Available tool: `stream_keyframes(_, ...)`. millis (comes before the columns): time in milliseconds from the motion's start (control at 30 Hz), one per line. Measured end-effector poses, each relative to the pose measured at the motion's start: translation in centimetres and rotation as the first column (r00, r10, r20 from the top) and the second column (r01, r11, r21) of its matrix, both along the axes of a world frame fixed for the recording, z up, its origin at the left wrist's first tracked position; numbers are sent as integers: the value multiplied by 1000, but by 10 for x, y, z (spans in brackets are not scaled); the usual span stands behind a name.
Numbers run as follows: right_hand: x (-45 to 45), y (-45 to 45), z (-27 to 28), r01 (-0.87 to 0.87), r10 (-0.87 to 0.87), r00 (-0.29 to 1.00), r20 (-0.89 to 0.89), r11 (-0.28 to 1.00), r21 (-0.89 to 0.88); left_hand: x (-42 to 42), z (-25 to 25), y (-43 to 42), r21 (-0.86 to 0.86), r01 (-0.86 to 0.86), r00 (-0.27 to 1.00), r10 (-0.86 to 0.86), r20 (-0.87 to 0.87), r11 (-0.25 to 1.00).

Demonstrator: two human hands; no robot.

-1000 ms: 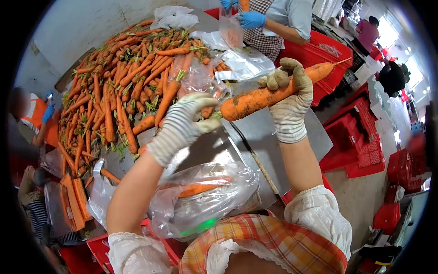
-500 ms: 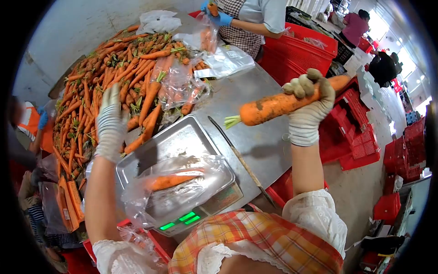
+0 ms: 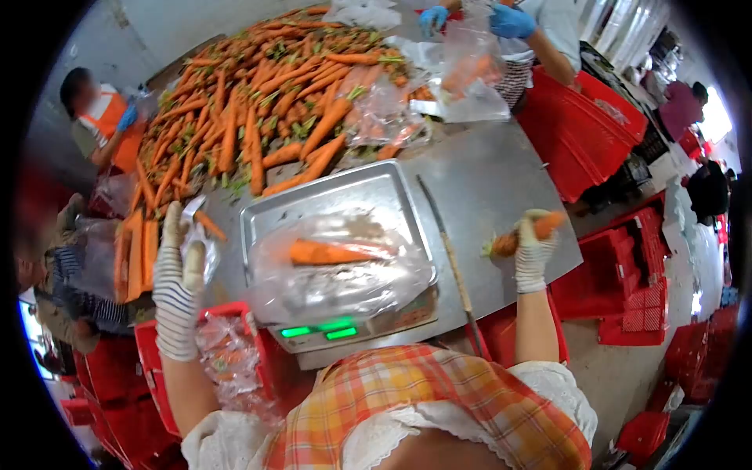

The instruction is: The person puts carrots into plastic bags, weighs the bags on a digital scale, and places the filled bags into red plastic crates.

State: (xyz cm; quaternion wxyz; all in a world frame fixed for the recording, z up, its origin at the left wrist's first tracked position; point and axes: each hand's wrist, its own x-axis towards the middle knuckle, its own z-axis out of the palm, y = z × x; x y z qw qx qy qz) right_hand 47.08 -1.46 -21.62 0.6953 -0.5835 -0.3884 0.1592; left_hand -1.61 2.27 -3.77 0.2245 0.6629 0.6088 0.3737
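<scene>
My right hand (image 3: 534, 254), in a striped glove, grips a large soil-marked carrot (image 3: 507, 244) low over the metal table's right part. At the left, my gloved left hand (image 3: 176, 290) has its fingers apart, beside a piece of clear plastic (image 3: 190, 235); whether it touches the plastic is unclear. Between the hands, a clear bag (image 3: 345, 274) with a carrot (image 3: 325, 252) inside lies on the silver tray (image 3: 384, 176) of a scale with a lit green display (image 3: 319, 329).
A carrot heap (image 3: 235, 117) covers the table's far left. A long thin blade (image 3: 448, 251) lies right of the scale. Red crates (image 3: 576, 141) stand at the right, another (image 3: 262, 368) with bagged carrots at the lower left. Blue-gloved co-workers' hands (image 3: 513, 22) appear at the top.
My right hand has lowered the large carrot toward the table. My left hand has moved from near the carrot to the left, beside the plastic. The view has shifted, showing more of the lower left crate.
</scene>
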Motion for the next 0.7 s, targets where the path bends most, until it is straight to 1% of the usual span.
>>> stream_keyframes(33,2,2,-31,67,-51,989,141,992,-110,4,0,-15,-8,17,995,-16,95,1000)
stream_keyframes(67,6,5,-24,51,-37,989,141,994,-101,8,0,-28,18,70,995,-71,69,997)
stream_keyframes(100,11,13,-14,-9,24,995,100,989,-144,12,-1,-39,52,122,992,-124,38,991)
stream_keyframes(133,8,7,-3,-62,73,996,44,975,-213,25,2,-52,64,150,988,-149,-30,987)
stream_keyframes(167,4,11,20,-39,39,999,-4,988,-152,39,3,-59,94,174,982,-166,-88,980)
stream_keyframes(200,-1,16,52,-18,13,998,-55,995,-94,50,0,-57,101,159,985,-151,-87,982)
stream_keyframes(233,-8,15,90,-55,55,998,-7,997,46,59,-5,-52,161,216,900,-133,-415,963)
stream_keyframes(267,-26,14,133,-134,155,984,-82,966,221,62,-11,-47,195,297,714,-82,-696,935)
stream_keyframes(300,-40,18,161,-188,231,971,-62,897,401,61,-17,-41,195,295,713,-80,-697,935)
stream_keyframes(333,-52,15,186,-335,379,925,11,805,489,60,-23,-34,153,217,938,-163,-307,964)
stream_keyframes(367,-71,13,205,-354,469,881,-59,738,574,58,-24,-28,83,172,972,-183,149,982)
stream_keyframes(400,-105,5,225,-386,556,826,-93,678,626,49,-18,-27,-94,153,907,-102,409,984)
stream_keyframes(433,-128,3,226,-497,609,793,-16,661,562,48,-12,-30,-94,160,906,-109,408,983)
stream_keyframes(467,-151,2,227,-600,659,750,63,636,485,47,-6,-34,-40,187,744,-115,658,981)
stream_keyframes(500,-174,0,227,-690,703,697,140,604,398,46,-2,-37,26,197,515,-126,848,980)
stream_keyframes(533,-195,7,224,-791,747,611,264,590,161,44,-4,-38,27,193,428,-109,897,981)
stream_keyframes(567,-215,13,221,-827,781,473,408,553,-101,39,-2,-42,40,192,428,-120,896,981)
stream_keyframes(600,-236,20,218,-799,799,287,528,504,-328,32,-1,-46,109,249,340,-192,921,962)
stream_keyframes(633,-250,36,202,-687,899,37,437,341,-642,25,-1,-50,178,297,247,-255,935,938)
stream_keyframes(700,-264,56,148,-499,860,-136,492,370,-784,21,-2,-59,193,272,267,-267,926,943)
